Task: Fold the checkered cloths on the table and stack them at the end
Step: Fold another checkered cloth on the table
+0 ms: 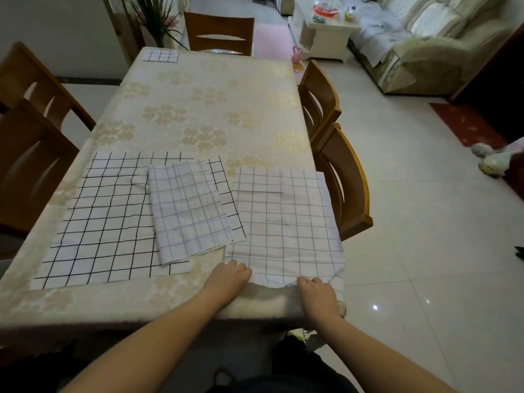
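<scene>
- You have both hands on the near edge of the right cloth [286, 219], the fine-checked one lying by the table's [204, 109] right edge.
- Your left hand [231, 275] sits at the cloth's near-left corner, fingers curled down onto the hem; it looks like a pinch, though the fingertips are hidden under the knuckles.
- Your right hand [314, 290] grips the same hem further right, fingers curled over a bunched, lifted bit of fabric near the table's near edge.
- The cloth stretches away from your fingers toward the far side, so everything still to be folded lies ahead of both hands; its near-right corner droops over the table edge beside your right hand.
- Judging by this, the coming move carries the near hem away from you, over the cloth.
- A smaller folded cloth [190, 208] lies just left, overlapping the big bold-checked cloth [107, 222].
- A folded cloth [160, 56] waits at the far-left corner, well apart, likely the stack's start.
</scene>
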Motion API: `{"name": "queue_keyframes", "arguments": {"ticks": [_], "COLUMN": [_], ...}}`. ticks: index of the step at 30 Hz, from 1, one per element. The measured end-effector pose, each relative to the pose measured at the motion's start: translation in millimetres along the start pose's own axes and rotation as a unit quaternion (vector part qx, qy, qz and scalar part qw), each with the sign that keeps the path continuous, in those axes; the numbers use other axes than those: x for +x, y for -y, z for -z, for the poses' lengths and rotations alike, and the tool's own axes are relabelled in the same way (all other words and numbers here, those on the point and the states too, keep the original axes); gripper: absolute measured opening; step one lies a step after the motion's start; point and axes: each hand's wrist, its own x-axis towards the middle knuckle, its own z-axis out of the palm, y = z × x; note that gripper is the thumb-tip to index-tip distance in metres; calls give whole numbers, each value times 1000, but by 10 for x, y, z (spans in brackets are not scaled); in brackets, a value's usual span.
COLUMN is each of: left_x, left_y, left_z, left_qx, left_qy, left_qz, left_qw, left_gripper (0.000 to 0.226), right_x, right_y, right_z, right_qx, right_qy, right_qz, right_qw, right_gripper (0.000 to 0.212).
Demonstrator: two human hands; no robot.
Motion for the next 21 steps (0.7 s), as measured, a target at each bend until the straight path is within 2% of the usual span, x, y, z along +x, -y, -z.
{"name": "queue_keyframes", "arguments": {"ticks": [4,8,15,21], "left_x": [153,310,425,295], "left_y": [66,110,305,602], "left_z": [287,522,1031,1396], "left_qx": [-38,-36,-128,-139], "left_qy": [-60,-135,-262,-339], "left_qz": [1,-12,-10,-36], "left_qw": [997,990,956,930], "left_gripper": [27,39,20,24], "right_x": [-59,-73,-51,3], "right_y": [-4,44,-47,-76], "right_z": [52,104,363,584], "right_qx": [21,53,138,176], "right_qy": [-6,-30,-135,-170], "right_qz": [-25,-11,-78,-98], "right_qw": [999,998,978,964], "right_gripper": [28,25,37,40]}}
